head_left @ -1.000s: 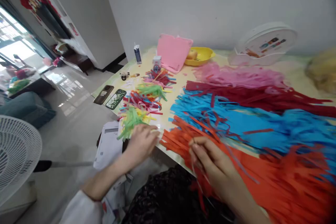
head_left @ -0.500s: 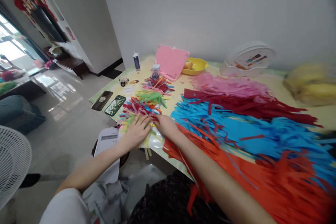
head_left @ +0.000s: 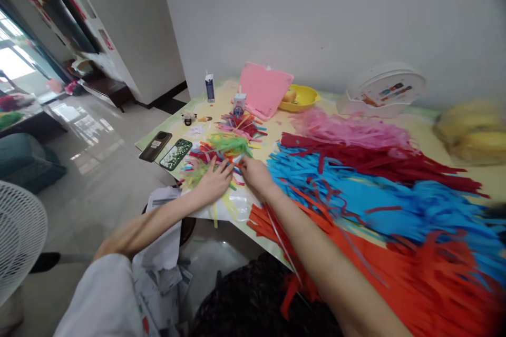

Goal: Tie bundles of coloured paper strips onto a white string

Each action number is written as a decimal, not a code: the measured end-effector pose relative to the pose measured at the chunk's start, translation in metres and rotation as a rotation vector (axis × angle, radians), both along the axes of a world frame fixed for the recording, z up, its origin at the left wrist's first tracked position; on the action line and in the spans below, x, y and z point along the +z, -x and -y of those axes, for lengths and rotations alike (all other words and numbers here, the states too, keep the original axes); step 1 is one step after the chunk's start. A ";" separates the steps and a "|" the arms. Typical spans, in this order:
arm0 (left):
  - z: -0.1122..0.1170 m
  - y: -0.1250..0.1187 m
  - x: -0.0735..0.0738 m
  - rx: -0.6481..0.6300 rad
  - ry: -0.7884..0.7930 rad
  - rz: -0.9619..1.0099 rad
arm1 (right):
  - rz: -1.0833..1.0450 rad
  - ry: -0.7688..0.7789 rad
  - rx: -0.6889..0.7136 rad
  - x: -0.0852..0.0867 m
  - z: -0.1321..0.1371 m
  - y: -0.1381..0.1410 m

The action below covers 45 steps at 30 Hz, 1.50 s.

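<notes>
A loose heap of mixed paper strips, green, red, pink and yellow, lies near the table's left front corner. My left hand rests flat on that heap with its fingers spread. My right hand reaches in beside it, fingertips pinched at the strips; what they hold is too small to name. Wide bands of cut paper fringe run to the right: orange nearest me, then blue, dark red and pink.
Two phones lie at the table's left edge. A pink case, a yellow bowl, a small carton and a white round lid stand at the back. A fan stands on the floor at left.
My right hand left the orange fringe and reached left to the mixed strip heap. My left hand slid forward onto the heap. The camera tilted slightly.
</notes>
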<state>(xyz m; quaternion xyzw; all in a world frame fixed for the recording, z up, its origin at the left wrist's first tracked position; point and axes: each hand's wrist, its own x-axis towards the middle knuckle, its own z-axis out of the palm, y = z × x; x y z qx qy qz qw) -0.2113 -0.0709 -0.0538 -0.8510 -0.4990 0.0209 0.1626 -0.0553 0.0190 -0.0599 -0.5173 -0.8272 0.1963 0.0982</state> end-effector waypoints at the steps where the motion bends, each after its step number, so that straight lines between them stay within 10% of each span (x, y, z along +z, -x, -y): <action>1: -0.002 0.001 -0.001 -0.032 -0.016 -0.003 | 0.001 -0.001 0.020 -0.001 0.001 0.000; 16: -0.032 0.010 -0.003 -0.098 0.074 0.052 | 0.050 -0.208 0.094 0.016 -0.020 -0.004; 24: -0.016 0.021 0.000 -0.202 0.052 -0.006 | 0.240 -0.180 0.251 -0.005 -0.016 0.022; 31: 0.022 0.045 0.005 0.101 -0.066 0.763 | 0.287 -0.182 0.268 -0.005 -0.014 0.019; 36: 0.055 0.074 0.035 0.379 -0.446 1.327 | 0.275 -0.166 0.210 -0.001 -0.009 0.024; 41: 0.074 0.103 0.100 0.326 -1.160 1.636 | 0.214 -0.124 0.192 0.005 -0.009 0.023; 45: 0.073 0.068 0.123 0.356 -0.858 1.678 | 0.129 -0.073 0.237 0.019 0.001 0.001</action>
